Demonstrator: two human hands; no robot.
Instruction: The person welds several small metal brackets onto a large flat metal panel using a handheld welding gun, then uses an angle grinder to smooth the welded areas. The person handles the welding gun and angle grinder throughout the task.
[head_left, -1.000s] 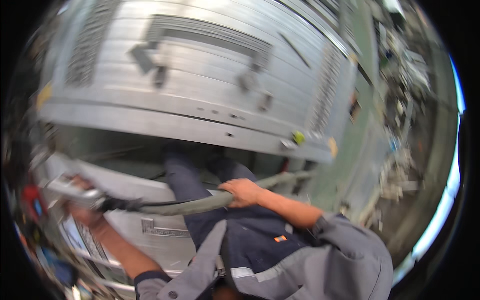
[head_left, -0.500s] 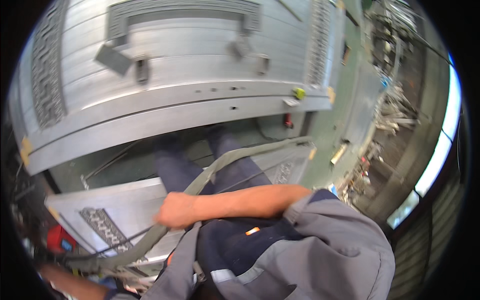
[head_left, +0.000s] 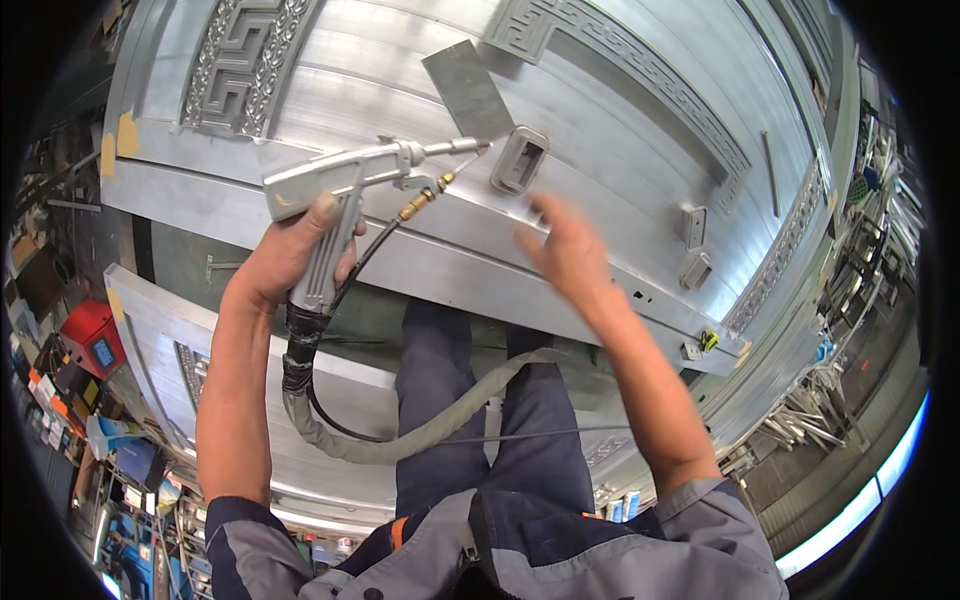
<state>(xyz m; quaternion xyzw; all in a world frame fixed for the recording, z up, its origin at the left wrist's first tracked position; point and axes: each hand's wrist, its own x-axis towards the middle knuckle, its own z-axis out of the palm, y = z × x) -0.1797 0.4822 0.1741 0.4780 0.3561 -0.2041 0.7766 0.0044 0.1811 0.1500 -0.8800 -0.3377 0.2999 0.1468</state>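
The metal panel (head_left: 370, 80) had its near edge before our legs (head_left: 437, 385). Above that edge, our gun (head_left: 335, 178) stretched lengthwise left to right, pointing right; our left hand (head_left: 283, 258) gripped it, our right hand (head_left: 575, 255) hung spread, open room between.

A silver pistol-shaped gun (head_left: 335, 176), held in the left hand (head_left: 285, 257), points its slim nozzle right, grip downward; a gray-green hose (head_left: 350, 448) curves from its black-taped base.
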